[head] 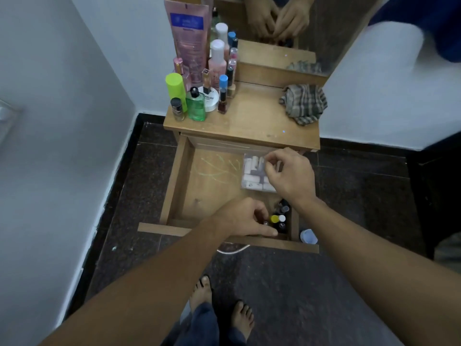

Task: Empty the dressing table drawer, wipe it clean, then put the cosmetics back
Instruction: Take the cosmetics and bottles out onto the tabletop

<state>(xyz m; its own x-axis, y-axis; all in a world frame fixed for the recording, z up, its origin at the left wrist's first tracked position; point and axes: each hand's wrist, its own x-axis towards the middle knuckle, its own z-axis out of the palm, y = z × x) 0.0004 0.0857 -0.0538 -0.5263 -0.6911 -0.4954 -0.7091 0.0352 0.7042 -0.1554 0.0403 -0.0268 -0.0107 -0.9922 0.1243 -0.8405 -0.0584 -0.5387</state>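
drawer (pixel 174 181) open; small bottles (pixel 280 218) in near-right corner | left hand (pixel 245 217) fingers curled round one | right hand (pixel 290 174) fingertips seemingly pinching clear pouch (pixel 253 171) | step: likely emptying (refilling possible) | next: lift straight up beside tabletop cosmetics (pixel 199 96); checked cloth (pixel 303 103) ready

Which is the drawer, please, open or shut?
Open: the drawer is pulled out from under the tabletop, a clear bag and small bottles inside.

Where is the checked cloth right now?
Head view: the checked cloth lies crumpled on the dressing table top, at its right rear by the mirror base, well apart from the bottles clustered on the left.
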